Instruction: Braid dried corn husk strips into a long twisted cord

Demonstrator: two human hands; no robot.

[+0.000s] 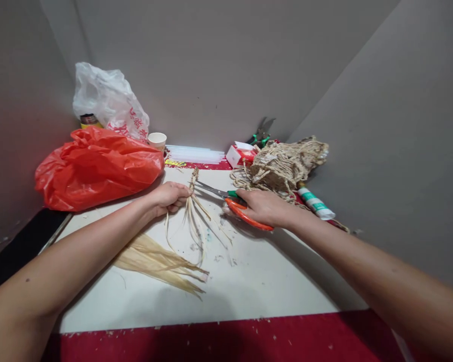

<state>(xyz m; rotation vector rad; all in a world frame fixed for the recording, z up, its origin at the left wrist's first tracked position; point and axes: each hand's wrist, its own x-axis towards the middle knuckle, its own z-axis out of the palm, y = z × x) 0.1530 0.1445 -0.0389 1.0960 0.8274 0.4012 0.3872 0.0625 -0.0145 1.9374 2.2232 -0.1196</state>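
My left hand (pixel 170 197) pinches a braided piece of dried husk (pixel 194 182), whose loose strands hang down below the fingers over the white board. In my right hand (pixel 262 205) is a pair of scissors (pixel 242 207) with orange and green handles, the fingers closed round them. The blades point left, their tips right beside the braid near my left fingertips. Whether they touch it I cannot tell. A bundle of flat, pale dried husk strips (pixel 154 261) lies on the board below my left forearm and partly hidden by it.
A red plastic bag (pixel 100 168) and a white plastic bag (pixel 105 98) sit at the left, near a paper cup (pixel 157 141). Clear sticks (pixel 194 154) lie at the back. On the right are a heap of braided cord (pixel 287 163), a red-and-white box (pixel 241 155), green-handled shears (pixel 262 136) and a green-and-white roll (pixel 317 203).
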